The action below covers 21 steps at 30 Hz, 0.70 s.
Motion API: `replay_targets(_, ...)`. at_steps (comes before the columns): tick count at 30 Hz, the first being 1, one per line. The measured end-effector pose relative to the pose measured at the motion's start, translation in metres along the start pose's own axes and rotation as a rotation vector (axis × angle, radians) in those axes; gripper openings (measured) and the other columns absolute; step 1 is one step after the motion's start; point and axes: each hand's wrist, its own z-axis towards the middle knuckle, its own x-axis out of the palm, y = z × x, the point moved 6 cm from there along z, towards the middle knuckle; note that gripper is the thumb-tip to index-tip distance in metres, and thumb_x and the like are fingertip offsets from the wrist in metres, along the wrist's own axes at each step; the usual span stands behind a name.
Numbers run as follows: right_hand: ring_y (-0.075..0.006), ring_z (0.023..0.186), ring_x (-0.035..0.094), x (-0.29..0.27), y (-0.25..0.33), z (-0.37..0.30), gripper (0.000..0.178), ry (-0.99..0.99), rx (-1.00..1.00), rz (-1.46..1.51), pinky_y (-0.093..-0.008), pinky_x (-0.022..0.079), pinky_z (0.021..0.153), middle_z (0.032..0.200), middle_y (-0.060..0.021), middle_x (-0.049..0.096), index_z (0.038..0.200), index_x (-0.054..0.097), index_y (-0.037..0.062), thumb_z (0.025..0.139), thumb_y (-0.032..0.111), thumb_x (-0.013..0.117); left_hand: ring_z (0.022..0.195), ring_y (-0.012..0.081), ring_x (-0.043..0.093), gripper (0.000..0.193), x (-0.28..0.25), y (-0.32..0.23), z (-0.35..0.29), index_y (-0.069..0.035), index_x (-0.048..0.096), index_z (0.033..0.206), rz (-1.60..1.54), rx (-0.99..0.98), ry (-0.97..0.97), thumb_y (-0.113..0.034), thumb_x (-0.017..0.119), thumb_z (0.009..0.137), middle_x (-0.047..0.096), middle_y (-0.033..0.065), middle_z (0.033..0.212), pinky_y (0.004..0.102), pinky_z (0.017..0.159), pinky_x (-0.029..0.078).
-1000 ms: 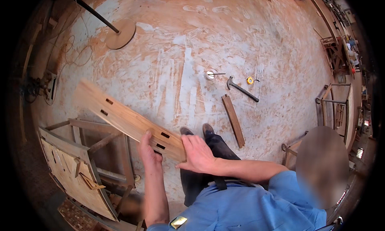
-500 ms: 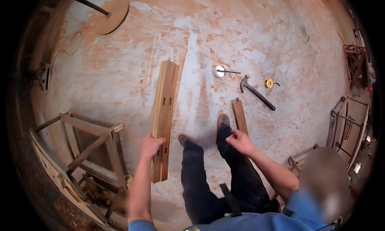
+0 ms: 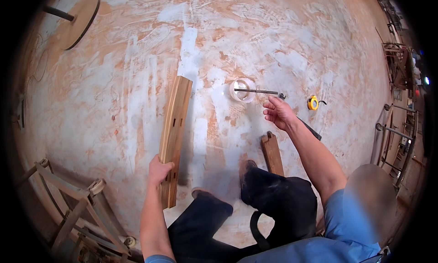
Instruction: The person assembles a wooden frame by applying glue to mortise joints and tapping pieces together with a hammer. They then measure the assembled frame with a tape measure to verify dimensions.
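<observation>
My left hand (image 3: 160, 171) is closed round the lower part of two long wooden bars (image 3: 175, 126) lying side by side, with small slots cut in them. The bars stand out away from me, slightly tilted. My right hand (image 3: 279, 113) reaches forward with loosely curled fingers apart and nothing visible between them. Just beyond its fingertips is a dark thin stick (image 3: 260, 91), which leans out of a clear round tub (image 3: 242, 97) on the floor. Behind the right hand and forearm lies a hammer (image 3: 313, 131), mostly hidden.
A shorter wooden piece (image 3: 273, 156) with a notched end lies on the floor by my right knee. A yellow tape measure (image 3: 313, 103) sits to the right. Wooden frames (image 3: 86, 194) stand at the near left, metal racks (image 3: 397, 133) at the right, and a round-based stand (image 3: 82, 23) at the far left.
My right hand has moved forward from over the right leg to beside the stick and tub. My knees are more bent. The left hand still grips the bars.
</observation>
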Motion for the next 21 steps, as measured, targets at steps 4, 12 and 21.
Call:
replay_targets(4,-0.0145,0.059,0.060,-0.010,0.001,0.044,0.030,0.065,-0.097,0.151,-0.0293,0.050,0.047,0.080,-0.0032,0.063,0.105,0.048,0.0131,0.091,0.032,0.066,0.081,0.0196,0.063,0.050,0.005,0.012,0.042,0.004,0.060,0.107,-0.039,-0.053,0.110,-0.017,0.074,0.064,0.067,0.0119,0.091,0.0323,0.075,0.051)
replay_targets(12,-0.0108,0.064,0.059,0.027,0.016,0.037,0.035,0.035,-0.440,-0.293,-0.0251,0.048,0.054,0.083,-0.0058,0.065,0.116,0.060,0.0003,0.094,0.028,0.059,0.072,0.0163,0.061,0.047,-0.022,-0.022,0.050,0.001,0.060,0.108,0.162,-0.115,0.050,-0.016,0.073,0.066,0.065,0.0107,0.087,0.0307,0.066,0.049)
replay_targets(21,-0.0125,0.077,0.061,0.023,0.037,0.022,0.024,0.065,-0.900,-1.027,-0.0282,0.049,0.072,0.083,-0.0043,0.065,0.107,0.067,0.0032,0.092,0.021,0.060,0.074,0.0151,0.057,0.051,-0.063,-0.102,-0.027,0.000,0.055,0.111,-0.153,0.122,-0.034,-0.018,0.075,0.067,0.060,0.0042,0.084,0.0307,0.068,0.048)
